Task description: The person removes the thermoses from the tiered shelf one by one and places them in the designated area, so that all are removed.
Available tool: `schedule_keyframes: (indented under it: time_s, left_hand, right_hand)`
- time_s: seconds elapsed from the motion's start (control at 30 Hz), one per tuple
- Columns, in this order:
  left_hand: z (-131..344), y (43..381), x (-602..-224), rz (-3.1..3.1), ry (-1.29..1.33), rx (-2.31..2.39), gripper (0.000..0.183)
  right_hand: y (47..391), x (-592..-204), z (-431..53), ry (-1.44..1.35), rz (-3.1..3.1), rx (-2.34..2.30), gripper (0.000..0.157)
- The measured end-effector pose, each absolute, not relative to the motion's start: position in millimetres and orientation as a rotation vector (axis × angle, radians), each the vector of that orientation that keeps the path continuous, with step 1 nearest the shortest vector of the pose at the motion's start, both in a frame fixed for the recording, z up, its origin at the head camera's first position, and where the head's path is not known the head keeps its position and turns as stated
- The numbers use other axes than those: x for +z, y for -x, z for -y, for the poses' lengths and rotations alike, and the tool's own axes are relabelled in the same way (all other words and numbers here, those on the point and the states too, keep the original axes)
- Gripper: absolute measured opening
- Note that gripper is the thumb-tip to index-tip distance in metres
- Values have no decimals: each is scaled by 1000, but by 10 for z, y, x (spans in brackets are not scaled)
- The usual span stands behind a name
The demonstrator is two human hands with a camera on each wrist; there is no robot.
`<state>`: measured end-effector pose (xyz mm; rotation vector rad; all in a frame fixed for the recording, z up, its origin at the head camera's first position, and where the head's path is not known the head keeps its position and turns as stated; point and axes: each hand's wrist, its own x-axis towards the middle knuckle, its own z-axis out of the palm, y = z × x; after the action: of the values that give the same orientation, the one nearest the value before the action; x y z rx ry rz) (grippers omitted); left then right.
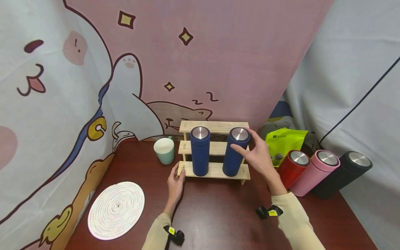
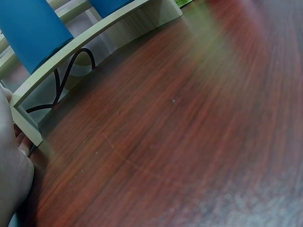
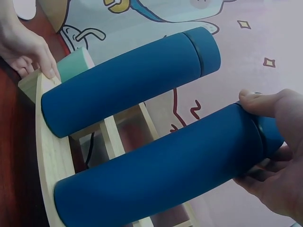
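Two blue thermos bottles with steel lid tops stand side by side on the lowest step of a three-step wooden rack [image 1: 215, 170]. My right hand [image 1: 259, 154] grips the right blue bottle [image 1: 232, 158] near its top, thumb on the near side and fingers round the far side. In the right wrist view, that bottle's base [image 3: 71, 201] meets the step. The left blue bottle [image 1: 200, 152] is untouched. With my left hand [image 1: 175, 182] I hold the left end of the lowest step, thumb on top; its other fingers are partly hidden in the head view.
A mint mug [image 1: 164, 151] stands left of the rack. A round white woven mat [image 1: 116, 210] lies at the left. To the right are red [image 1: 293, 168], pink [image 1: 315, 173] and black [image 1: 342, 173] thermos bottles, with a lime-green pouch [image 1: 284, 144] behind them.
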<state>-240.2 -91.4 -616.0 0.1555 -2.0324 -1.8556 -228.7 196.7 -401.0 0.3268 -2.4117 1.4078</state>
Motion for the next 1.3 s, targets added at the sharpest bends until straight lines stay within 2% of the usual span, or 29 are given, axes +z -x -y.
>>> schedule_keyframes:
  time_s: [0.83,1.07,1.3]
  left_hand:
    - [916,2377,-6144,2023,-171,-1924,46]
    - [918,2390,-6146,2023,-167,-1906,46]
    - [913,2232,-5840,2036,-126,-1937,47]
  right_hand:
    - [1891,-4003,-2194,-209,2373,1268,66]
    - [1794,-4003,-2273,-171,2362,1259,68]
    - [1667,-4025,-2369,-138,2367,1254,69]
